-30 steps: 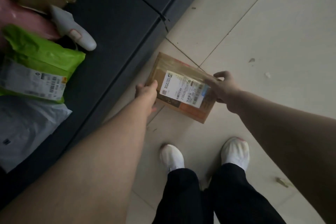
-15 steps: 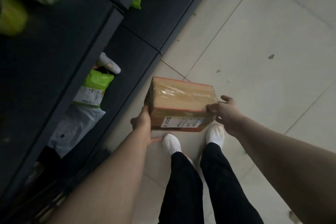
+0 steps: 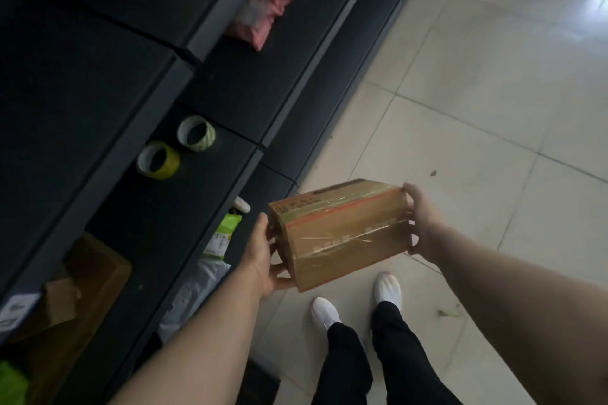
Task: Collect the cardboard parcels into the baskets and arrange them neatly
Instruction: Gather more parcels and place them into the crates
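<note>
Holding a taped cardboard parcel (image 3: 342, 233) between both hands, the person stands beside dark shelving (image 3: 131, 76). The parcel hangs tilted in the air above the tiled floor (image 3: 477, 92), touching no shelf. The left hand (image 3: 263, 256) takes its 9 o'clock end, the grip curled round that end face. The right hand (image 3: 422, 223) takes the 3 o'clock end, fingers wrapped over the edge. At the parcel's 10 o'clock two tape rolls lie on a shelf, one whitish-green (image 3: 196, 133) and one yellow (image 3: 158, 160). A pink mailer (image 3: 276, 0) lies at 11 o'clock, a green mailer (image 3: 227, 227) just beyond the left hand. White shoes (image 3: 324, 312) stand at 6 o'clock.
</note>
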Available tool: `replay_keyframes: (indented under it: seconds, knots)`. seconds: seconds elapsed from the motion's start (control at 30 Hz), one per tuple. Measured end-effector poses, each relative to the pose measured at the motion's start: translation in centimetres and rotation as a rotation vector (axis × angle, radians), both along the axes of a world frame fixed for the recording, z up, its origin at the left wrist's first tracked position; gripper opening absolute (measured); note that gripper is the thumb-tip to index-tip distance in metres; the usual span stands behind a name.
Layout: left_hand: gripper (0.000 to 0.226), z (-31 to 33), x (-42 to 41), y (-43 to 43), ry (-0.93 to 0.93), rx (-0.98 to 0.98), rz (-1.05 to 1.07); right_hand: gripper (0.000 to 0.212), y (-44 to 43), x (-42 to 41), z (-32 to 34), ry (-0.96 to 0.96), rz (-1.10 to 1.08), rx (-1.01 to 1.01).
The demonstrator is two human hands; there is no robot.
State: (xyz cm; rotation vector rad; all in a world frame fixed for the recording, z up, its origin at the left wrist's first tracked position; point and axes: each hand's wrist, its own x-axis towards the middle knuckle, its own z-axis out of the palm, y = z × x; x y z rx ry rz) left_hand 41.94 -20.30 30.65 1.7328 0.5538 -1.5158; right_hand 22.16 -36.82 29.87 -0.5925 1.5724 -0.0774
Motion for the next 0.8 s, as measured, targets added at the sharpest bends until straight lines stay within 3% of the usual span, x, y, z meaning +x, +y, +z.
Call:
replay_keyframes:
  seconds: [0.07,0.1,0.27,0.3,0.37,0.43,0.47,0.57,0.63,0.8]
  knots:
    - [0.085,2.6,0.1,0.2,-0.002,-0.033,-0.032,0.071,0.5,-0.1,3.0,-0.001,0.09,-0.059]
    - [0.084,3.9,0.1,0.3,-0.013,-0.045,-0.04,0.069,1.0,-0.1,4.6,-0.015,0.125,-0.082]
    - [0.043,10.2,0.2,0.9,-0.077,-0.12,-0.121,0.017,2.6,-0.9,11.7,-0.074,0.225,-0.127]
    - [0.042,11.1,0.2,1.0,-0.099,-0.132,-0.131,0.018,2.9,-1.1,13.0,-0.086,0.252,-0.119]
    - [0.053,12.9,0.0,1.4,-0.143,-0.128,-0.103,0.039,3.1,-1.5,14.7,-0.111,0.283,-0.158]
    - [0.037,14.7,-0.7,2.1,-0.176,-0.142,-0.053,0.064,3.0,-1.8,16.0,-0.151,0.303,-0.214]
    - [0.038,15.4,-1.1,2.7,-0.173,-0.151,-0.025,0.066,3.0,-2.0,16.7,-0.173,0.324,-0.235]
    - [0.085,16.6,-2.4,5.1,-0.134,-0.188,0.042,0.027,3.3,-2.4,19.1,-0.266,0.294,-0.245]
    - [0.089,17.3,-4.0,6.6,-0.165,-0.202,0.106,0.016,3.8,-2.7,20.4,-0.288,0.313,-0.277]
    - [0.044,19.9,-10.6,10.8,-0.325,-0.217,0.405,0.085,6.4,-5.2,22.1,-0.385,0.445,-0.35]
